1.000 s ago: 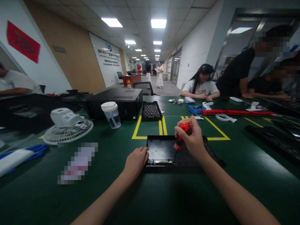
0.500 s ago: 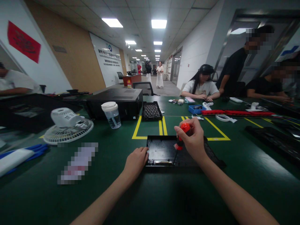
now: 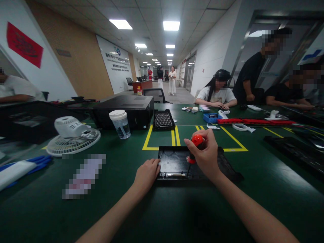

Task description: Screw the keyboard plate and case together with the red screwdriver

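A flat black plastic case [image 3: 174, 162] lies on the green table [image 3: 164, 209] in front of me. My left hand [image 3: 146, 173] rests closed against its left near corner, fingers curled on the edge. My right hand [image 3: 205, 153] is wrapped round a red-handled screwdriver [image 3: 196, 141], held nearly upright with its thin shaft [image 3: 188, 169] pointing down into the near edge of the case.
A black tray of small round parts [image 3: 163, 119] sits beyond yellow floor-tape lines [image 3: 174, 137]. A lidded cup [image 3: 120, 124], a white fan [image 3: 73, 135], a black box [image 3: 126, 109] stand left. Other people sit at the far right with red strips [image 3: 253, 120] and a blue bin [image 3: 212, 117].
My right hand and the screwdriver have shifted slightly left and lower over the case. The left hand has not moved. The standing person at right has straightened up.
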A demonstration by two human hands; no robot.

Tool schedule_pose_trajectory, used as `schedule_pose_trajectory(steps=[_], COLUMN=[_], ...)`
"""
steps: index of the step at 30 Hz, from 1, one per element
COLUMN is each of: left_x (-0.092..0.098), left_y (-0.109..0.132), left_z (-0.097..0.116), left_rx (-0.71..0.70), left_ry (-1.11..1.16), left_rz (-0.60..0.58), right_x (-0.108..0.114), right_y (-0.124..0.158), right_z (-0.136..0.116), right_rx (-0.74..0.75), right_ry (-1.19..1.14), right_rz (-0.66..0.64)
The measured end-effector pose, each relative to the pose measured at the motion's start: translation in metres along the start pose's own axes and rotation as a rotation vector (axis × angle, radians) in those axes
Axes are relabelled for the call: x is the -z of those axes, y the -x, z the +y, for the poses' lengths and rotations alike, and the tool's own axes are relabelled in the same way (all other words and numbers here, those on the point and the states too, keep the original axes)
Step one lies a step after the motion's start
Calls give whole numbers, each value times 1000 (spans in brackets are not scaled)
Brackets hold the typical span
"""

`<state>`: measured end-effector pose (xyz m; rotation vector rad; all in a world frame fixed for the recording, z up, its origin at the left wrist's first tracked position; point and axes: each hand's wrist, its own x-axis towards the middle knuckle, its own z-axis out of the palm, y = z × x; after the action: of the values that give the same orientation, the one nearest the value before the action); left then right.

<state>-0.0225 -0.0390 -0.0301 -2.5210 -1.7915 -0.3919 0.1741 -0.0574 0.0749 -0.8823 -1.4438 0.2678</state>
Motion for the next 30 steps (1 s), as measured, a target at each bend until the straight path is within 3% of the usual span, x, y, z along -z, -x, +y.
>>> schedule_pose_trajectory(steps=[12,17,23,30], left_x=[-3,-1,-1,-5], left_y=[-2,-1,-1,-1], left_z=[-1,-1,-1,-4], left_rx=[-2,10,10,0], left_ry=[-4,3,0,11], left_rz=[3,-17,-12,3], right_x=[-5,-4,-5,-3], right_y=[5,7,6,-1], right_z=[3,6,13,16], right_rx=[58,-17,-240,-233], right_ry=[-32,-115,-357,-562], right_rz=[44,36,-67,-165])
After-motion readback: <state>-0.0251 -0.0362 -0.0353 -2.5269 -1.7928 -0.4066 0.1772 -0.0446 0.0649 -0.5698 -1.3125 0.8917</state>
